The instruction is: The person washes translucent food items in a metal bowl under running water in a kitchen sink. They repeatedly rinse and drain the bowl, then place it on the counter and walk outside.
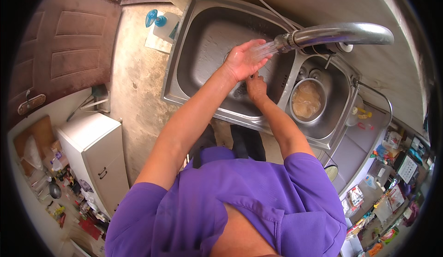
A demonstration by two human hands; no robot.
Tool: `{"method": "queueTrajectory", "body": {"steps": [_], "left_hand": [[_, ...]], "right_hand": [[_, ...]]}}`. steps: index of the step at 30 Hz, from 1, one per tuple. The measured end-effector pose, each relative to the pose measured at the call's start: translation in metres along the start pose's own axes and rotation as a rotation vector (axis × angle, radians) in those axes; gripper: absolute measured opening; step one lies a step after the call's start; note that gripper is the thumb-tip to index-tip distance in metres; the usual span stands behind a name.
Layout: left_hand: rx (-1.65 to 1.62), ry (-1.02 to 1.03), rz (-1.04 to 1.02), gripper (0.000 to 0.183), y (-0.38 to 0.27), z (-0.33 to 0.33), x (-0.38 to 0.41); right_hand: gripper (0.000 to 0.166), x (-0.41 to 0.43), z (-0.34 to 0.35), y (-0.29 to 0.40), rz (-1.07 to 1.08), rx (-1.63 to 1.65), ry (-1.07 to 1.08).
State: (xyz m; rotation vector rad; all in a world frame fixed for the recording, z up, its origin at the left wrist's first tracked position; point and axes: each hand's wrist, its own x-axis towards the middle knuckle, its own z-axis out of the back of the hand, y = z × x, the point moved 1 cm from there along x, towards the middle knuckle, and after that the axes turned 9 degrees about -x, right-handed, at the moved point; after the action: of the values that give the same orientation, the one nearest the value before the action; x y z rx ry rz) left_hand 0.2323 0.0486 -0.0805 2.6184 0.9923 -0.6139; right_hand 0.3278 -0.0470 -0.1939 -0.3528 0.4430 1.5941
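Water runs from the chrome faucet (342, 35) onto my left hand (245, 60), which is held palm up over the large basin of the stainless-steel sink (207, 46). Its fingers are spread under the stream and it holds nothing. Just below it, nearer my body, my right hand (256, 88) is in the same basin with its fingers bent. Its fingertips are partly hidden by the left hand, so I cannot tell whether they hold anything. In the smaller basin sits a round metal pot (306, 100) with pale, translucent material in cloudy liquid.
A pump bottle (166, 25) with a blue top stands left of the sink. Small round metal pieces (315, 74) lie behind the pot. A white cabinet (100, 146) and a brown panelled door (78, 39) are at left. Cluttered shelves (391, 187) line the right side.
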Motion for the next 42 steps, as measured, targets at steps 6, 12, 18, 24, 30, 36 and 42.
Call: {"method": "queueTrajectory", "body": {"steps": [6,12,18,24,30,36,42], "left_hand": [[0.026,-0.02,-0.054,0.029,-0.021,-0.003,-0.004],[0.108,0.046,0.046,0.03,-0.035,-0.015,0.0],[0.125,0.031,0.07,0.031,-0.048,-0.027,-0.01],[0.15,0.105,0.066,0.031,-0.065,-0.035,-0.013],[0.199,0.12,-0.003,0.031,-0.092,-0.045,-0.037],[0.208,0.064,-0.105,0.03,-0.109,-0.041,-0.059],[0.192,0.053,-0.128,0.03,-0.115,-0.033,-0.076]], "right_hand": [[0.037,0.049,0.03,-0.038,-0.351,0.235,-0.2],[0.045,0.08,-0.048,-0.029,-0.431,0.259,-0.073],[0.049,0.055,0.003,-0.021,-0.648,0.501,-0.137],[0.049,0.069,-0.01,-0.013,-0.247,0.274,-0.13],[0.043,0.147,-0.028,-0.062,-0.457,0.35,-0.837],[0.034,0.164,0.025,0.062,-0.082,0.455,-0.362],[0.029,0.095,0.012,0.063,0.336,0.143,-0.14]]}}
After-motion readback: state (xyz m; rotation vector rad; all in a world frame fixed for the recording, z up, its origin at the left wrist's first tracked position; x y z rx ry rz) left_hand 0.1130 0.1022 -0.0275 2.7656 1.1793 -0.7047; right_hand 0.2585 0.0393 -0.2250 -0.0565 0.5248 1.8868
